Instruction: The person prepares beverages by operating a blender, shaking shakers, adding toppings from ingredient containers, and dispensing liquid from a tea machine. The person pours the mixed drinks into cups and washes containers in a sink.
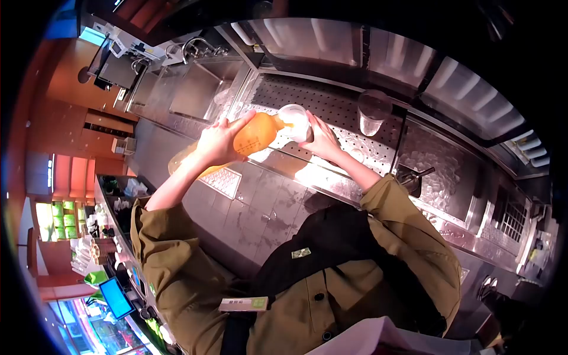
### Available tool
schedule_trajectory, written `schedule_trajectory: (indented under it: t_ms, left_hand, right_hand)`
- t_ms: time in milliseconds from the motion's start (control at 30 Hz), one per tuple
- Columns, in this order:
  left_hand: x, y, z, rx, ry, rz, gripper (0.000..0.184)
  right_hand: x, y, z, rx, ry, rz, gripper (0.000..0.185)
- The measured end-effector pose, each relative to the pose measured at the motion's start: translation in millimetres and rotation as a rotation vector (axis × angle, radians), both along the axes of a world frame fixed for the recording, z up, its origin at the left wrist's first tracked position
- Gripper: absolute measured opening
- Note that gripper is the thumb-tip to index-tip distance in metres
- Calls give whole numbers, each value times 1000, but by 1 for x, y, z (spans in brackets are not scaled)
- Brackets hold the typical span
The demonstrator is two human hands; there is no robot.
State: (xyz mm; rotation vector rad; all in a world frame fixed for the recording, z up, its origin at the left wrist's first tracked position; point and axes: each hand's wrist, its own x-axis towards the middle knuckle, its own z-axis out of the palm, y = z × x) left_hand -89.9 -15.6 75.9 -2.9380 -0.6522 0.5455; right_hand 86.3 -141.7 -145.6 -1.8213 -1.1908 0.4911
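Observation:
My left hand (220, 142) is wrapped round a large bottle of orange liquid (255, 135), which is tilted with its neck toward the right. The bottle's mouth is at the opening of a clear plastic cup (294, 121), and some orange shows there. My right hand (322, 139) grips the cup from its right side, above the perforated metal counter (337, 106). Another clear cup (371, 115) stands on that counter, to the right of my right hand.
An ice bin (432, 171) with a metal scoop (416, 177) lies to the right. A steel sink (204, 89) with taps is at the upper left. The counter's front edge runs below my hands. At the lower right are a person's shoes (488, 287).

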Motion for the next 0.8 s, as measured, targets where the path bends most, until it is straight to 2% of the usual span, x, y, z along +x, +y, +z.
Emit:
schedule_trajectory:
  t_ms: [133,367,533,633,800]
  left_hand:
    - [16,-8,9,76,18,-26,105]
    - [33,-6,22,210,86,-189,105]
    - [44,-5,33,272,192,-230,104]
    - [48,-1,35,287,202,-272,102]
    - [54,3,34,294,200,-354,103]
  right_hand:
    - [-4,10,-28,18,43,-61,91]
    - [-16,8,-20,68,76,-180,86]
    - [-20,1,-35,-45,2,-195,88]
    - [-21,3,-52,-81,70,-188,79]
    - [-27,8,-60,11,-60,-276,60]
